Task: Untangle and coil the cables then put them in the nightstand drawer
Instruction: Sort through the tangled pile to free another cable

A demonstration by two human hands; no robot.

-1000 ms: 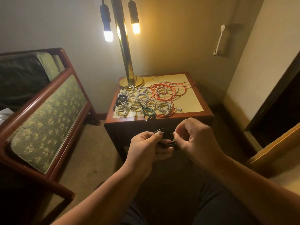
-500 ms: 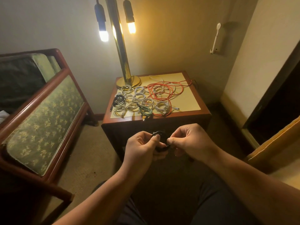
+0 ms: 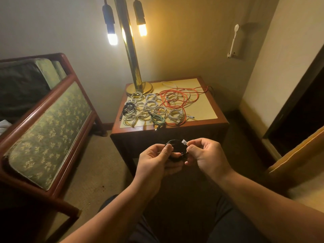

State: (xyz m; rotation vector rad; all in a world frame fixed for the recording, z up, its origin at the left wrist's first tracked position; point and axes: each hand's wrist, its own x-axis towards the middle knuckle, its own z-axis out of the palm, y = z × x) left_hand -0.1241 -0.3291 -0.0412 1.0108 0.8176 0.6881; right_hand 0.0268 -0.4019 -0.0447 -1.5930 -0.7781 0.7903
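Observation:
In front of the nightstand I hold a small black coiled cable between both hands. My left hand grips the coil with thumb on top. My right hand pinches the cable's pale plug end at the coil's right side. On the nightstand top lie several coiled white cables, a black coil, a green coil and a loose tangled orange cable. The drawer front is dark and hard to make out.
A brass lamp with lit bulbs stands at the nightstand's back left corner. A wooden sofa with green patterned cushions is to the left. A wall and dark doorway are to the right. My knees are below.
Both hands have stayed in front of the nightstand with the black coil. My right fingers shifted from the coil's lower edge to its plug end, which now shows pale.

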